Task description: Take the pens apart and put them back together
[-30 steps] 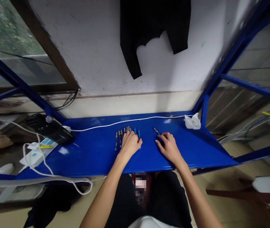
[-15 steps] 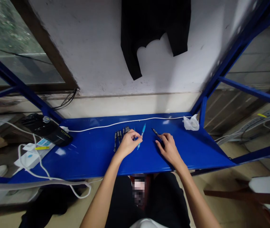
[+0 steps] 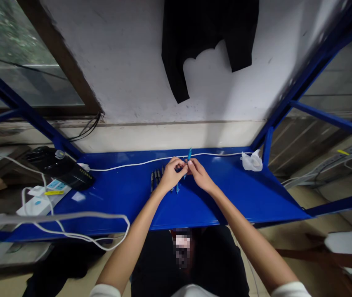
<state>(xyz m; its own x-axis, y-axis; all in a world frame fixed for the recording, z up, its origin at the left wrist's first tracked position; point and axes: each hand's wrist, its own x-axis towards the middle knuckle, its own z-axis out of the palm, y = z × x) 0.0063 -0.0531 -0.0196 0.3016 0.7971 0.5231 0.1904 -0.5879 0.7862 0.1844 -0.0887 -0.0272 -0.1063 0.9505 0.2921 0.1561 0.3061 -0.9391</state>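
My left hand (image 3: 172, 175) and my right hand (image 3: 199, 175) meet above the blue table. Their fingers are closed around a light blue pen (image 3: 190, 154), which points up and away between the fingertips. Its middle is hidden behind the fingers. To the left of my left hand several black pens (image 3: 156, 177) lie side by side, partly covered by that hand. A second blue pen (image 3: 177, 189) shows just under my left wrist.
The blue table (image 3: 126, 194) stands against the wall. A white cable (image 3: 138, 164) runs along its back. On the left are a black container (image 3: 61, 167) and a white power strip (image 3: 39, 202); crumpled white plastic (image 3: 252, 161) sits at right. Blue posts frame both sides.
My right hand has moved left to join my left hand at the blue pen. The black pen it was touching no longer shows at its former place.
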